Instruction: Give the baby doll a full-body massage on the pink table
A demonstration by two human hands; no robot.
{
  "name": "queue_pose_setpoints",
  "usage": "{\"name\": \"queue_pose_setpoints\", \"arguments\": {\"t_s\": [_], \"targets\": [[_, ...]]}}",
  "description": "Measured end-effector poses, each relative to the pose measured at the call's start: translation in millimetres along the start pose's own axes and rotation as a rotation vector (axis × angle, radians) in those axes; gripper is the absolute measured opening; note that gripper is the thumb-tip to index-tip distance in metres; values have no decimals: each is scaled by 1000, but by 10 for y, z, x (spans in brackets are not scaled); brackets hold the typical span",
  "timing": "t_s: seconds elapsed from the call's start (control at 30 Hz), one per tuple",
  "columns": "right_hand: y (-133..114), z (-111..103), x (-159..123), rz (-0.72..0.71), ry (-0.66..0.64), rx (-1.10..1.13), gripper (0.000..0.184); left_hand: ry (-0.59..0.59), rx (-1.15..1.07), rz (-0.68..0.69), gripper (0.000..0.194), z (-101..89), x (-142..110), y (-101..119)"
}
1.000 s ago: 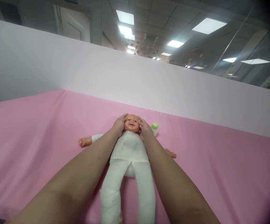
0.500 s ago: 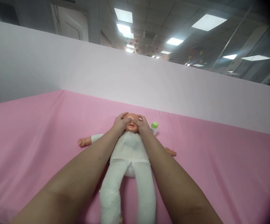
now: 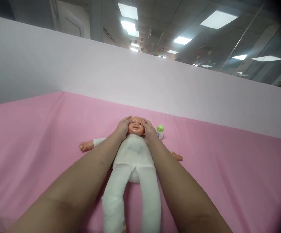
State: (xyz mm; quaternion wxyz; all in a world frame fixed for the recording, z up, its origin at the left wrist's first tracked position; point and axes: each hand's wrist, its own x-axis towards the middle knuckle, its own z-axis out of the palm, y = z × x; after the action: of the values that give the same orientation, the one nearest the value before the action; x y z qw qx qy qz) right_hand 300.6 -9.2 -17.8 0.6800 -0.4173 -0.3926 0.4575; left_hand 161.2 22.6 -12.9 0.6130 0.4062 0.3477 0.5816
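A baby doll (image 3: 133, 152) with a smiling plastic head and a white cloth body lies on its back, its legs toward me. My left hand (image 3: 124, 127) rests along one side of the doll's head, fingers stretched out. On the other side my right hand (image 3: 149, 130) lies against the head, its fingers extended near the temple. Both hands are open and touch the head without closing round it. The doll's face shows between them. My forearms hide parts of the doll's arms.
A small clear bottle with a green cap (image 3: 160, 131) stands just right of my right hand. Beneath everything is a pink covered surface (image 3: 215, 168) with some creases. A white panel (image 3: 140, 81) rises behind it, with glass above.
My thumbs have slid outward from the middle of the doll's face to the sides of its head, uncovering the eyes. The view has shifted slightly.
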Motion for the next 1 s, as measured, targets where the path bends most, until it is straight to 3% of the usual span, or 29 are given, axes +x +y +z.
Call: {"name": "queue_pose_setpoints", "arguments": {"t_s": [0.17,0.43,0.73,1.0], "targets": [[6,-51,-10,82,-49,57,52,-20,-45,-27,58,-27,-49,33],[56,1,47,-13,0,-78,69,-63,28,34,66,25,-62,30],[93,3,89,-38,40,-42,47,-30,16,24,44,41,43,-28],[12,-65,20,56,-22,49,47,-70,-75,-47,53,-70,-2,27]]}}
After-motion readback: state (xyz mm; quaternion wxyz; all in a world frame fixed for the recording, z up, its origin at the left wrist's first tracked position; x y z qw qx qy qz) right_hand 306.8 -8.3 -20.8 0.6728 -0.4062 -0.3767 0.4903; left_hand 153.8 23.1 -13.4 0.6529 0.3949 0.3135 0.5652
